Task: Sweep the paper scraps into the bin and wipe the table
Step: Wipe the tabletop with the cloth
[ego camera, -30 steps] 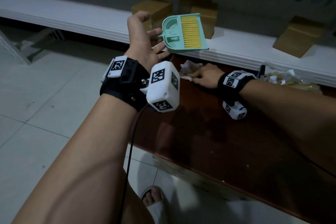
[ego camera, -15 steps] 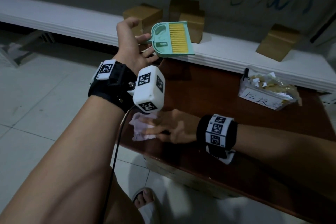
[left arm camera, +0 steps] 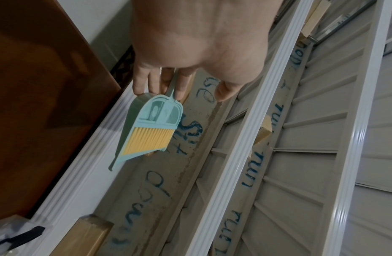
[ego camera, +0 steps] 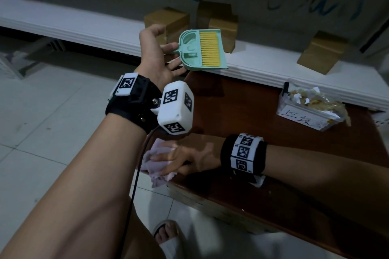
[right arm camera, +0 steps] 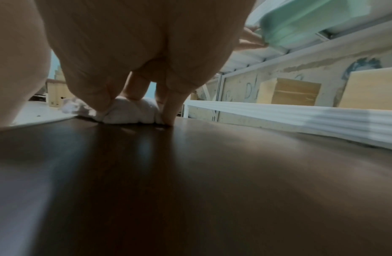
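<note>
My left hand [ego camera: 162, 57] is raised over the table's far left corner, palm towards me. It pinches the handle of a mint-green dustpan [ego camera: 202, 52] between its fingers; a yellow-bristled brush is clipped into the dustpan [left arm camera: 151, 128]. My right hand [ego camera: 189, 155] presses a crumpled white tissue [ego camera: 155, 164] onto the dark brown table [ego camera: 242, 115] at its near left corner. In the right wrist view my thumb and fingers [right arm camera: 170, 104] bracket the tissue [right arm camera: 129, 112]. The tissue overhangs the edge. A clear labelled bin [ego camera: 311, 115] holding paper scraps stands at the table's far right.
A long white ledge [ego camera: 84, 27] runs behind the table with cardboard boxes [ego camera: 168, 21] on it, one more box [ego camera: 324, 52] at the right. Tiled floor lies left of the table. My sandalled foot [ego camera: 168, 233] is below the near edge.
My right hand has dragged the tissue from the table's far left side to the near left corner. The left hand still holds the dustpan aloft.
</note>
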A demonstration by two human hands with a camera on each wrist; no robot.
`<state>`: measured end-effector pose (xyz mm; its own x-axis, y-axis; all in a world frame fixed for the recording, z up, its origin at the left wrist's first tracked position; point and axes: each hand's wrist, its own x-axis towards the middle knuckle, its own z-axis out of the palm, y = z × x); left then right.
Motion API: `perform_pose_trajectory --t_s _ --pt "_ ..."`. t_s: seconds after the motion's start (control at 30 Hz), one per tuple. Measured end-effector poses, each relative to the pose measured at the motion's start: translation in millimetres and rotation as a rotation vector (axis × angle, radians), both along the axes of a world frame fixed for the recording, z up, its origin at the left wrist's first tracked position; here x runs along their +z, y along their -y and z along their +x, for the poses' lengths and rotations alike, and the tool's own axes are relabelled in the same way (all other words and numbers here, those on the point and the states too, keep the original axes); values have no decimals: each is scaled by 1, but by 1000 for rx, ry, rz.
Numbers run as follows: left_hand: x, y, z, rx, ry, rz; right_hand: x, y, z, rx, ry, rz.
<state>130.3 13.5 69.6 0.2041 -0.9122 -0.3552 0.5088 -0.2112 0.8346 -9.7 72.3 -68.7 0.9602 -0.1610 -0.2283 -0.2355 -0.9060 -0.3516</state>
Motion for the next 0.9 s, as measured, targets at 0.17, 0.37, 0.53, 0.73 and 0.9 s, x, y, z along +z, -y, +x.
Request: perform_pose_trajectory --t_s 0.17,0.37,0.53,0.73,0.9 --pt "-2 2 -3 -16 -5 7 -19 12 19 7 -59 -141" --pt "-2 0 -7 -15 -16 -1 -6 22 23 -64 -4 -84" --pt "-3 2 -7 -38 -26 8 3 32 20 -194 -53 -95" --pt "-3 5 -4 -32 -30 13 3 40 23 -337 15 6" --pt "-3 6 3 -22 -35 5 14 50 12 -452 42 -30"
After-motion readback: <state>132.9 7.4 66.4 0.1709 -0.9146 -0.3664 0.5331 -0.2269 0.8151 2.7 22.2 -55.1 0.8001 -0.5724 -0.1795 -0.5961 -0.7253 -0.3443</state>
